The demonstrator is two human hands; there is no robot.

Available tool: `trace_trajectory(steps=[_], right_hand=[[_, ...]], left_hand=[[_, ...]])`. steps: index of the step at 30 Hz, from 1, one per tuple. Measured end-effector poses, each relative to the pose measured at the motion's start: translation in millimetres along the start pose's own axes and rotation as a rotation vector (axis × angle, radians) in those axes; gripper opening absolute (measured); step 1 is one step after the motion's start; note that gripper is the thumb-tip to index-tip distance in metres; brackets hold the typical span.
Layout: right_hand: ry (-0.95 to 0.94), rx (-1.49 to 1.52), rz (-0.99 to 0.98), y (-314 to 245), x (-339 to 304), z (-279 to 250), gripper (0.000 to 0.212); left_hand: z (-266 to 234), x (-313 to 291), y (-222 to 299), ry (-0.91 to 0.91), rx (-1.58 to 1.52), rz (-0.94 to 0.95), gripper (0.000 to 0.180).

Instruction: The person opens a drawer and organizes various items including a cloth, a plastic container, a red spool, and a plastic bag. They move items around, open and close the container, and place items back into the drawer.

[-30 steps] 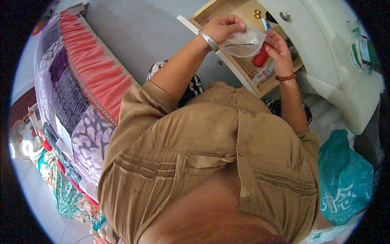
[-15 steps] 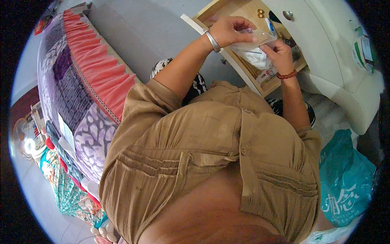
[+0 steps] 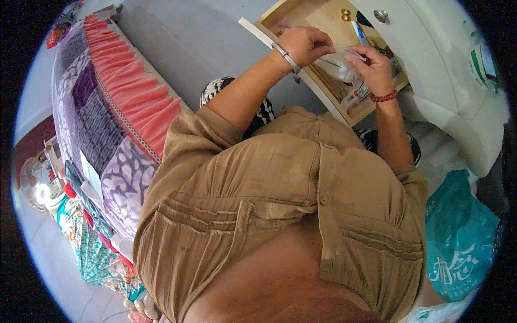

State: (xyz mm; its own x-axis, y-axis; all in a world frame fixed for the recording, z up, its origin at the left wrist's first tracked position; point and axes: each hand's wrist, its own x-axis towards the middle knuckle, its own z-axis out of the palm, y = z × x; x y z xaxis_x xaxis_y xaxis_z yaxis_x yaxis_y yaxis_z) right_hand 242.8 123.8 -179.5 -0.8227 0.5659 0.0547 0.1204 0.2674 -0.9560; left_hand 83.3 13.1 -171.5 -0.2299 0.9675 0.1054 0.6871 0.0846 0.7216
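Note:
Both of my hands are over an open wooden drawer [image 3: 320, 95], at a clear plastic zip bag [image 3: 340, 65]. My left hand [image 3: 305, 45], with a silver bangle at the wrist, pinches the bag's upper left edge between thumb and fingers. Opposite it, my right hand [image 3: 373, 69], wearing a red bead bracelet, grips the bag's top right corner. Something whitish shows through or behind the bag; I cannot make out what it is. Under the hands lie a blue-and-white tube [image 3: 360, 33], two small gold-coloured round pieces [image 3: 345, 15] and several small items.
The drawer belongs to a white cabinet [image 3: 431, 59] with a round knob [image 3: 381, 16]. A teal plastic bag [image 3: 458, 237] sits at the lower right. To the left is a bed with a purple patterned cover [image 3: 99, 118] and coral ruffle [image 3: 134, 97]; a floral umbrella [image 3: 97, 258] lies beside it.
My left hand has shifted slightly down, and its fingers have drawn together at the bag's edge. My right fingers have moved up to the bag's top corner.

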Motion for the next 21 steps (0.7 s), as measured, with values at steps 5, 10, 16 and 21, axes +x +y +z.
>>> trace_trajectory(steps=[5, 10, 16, 21], right_hand=[[0.051, -0.140, -0.080, 3, -1, -4, 0.016], [0.037, -0.184, -0.124, -8, -4, 2, 0.017], [0.012, -0.260, -0.306, -12, -5, 7, 0.019], [0.003, -0.219, -0.201, -15, -8, 8, 0.018]], left_hand=[[-2, 0, -2, -0.046, 0.051, 0.051, 0.019], [1, -3, 8, -0.008, 0.092, 0.202, 0.020], [14, -8, 10, -0.001, 0.145, 0.236, 0.016], [15, -11, 9, -0.043, 0.173, 0.246, 0.013]])
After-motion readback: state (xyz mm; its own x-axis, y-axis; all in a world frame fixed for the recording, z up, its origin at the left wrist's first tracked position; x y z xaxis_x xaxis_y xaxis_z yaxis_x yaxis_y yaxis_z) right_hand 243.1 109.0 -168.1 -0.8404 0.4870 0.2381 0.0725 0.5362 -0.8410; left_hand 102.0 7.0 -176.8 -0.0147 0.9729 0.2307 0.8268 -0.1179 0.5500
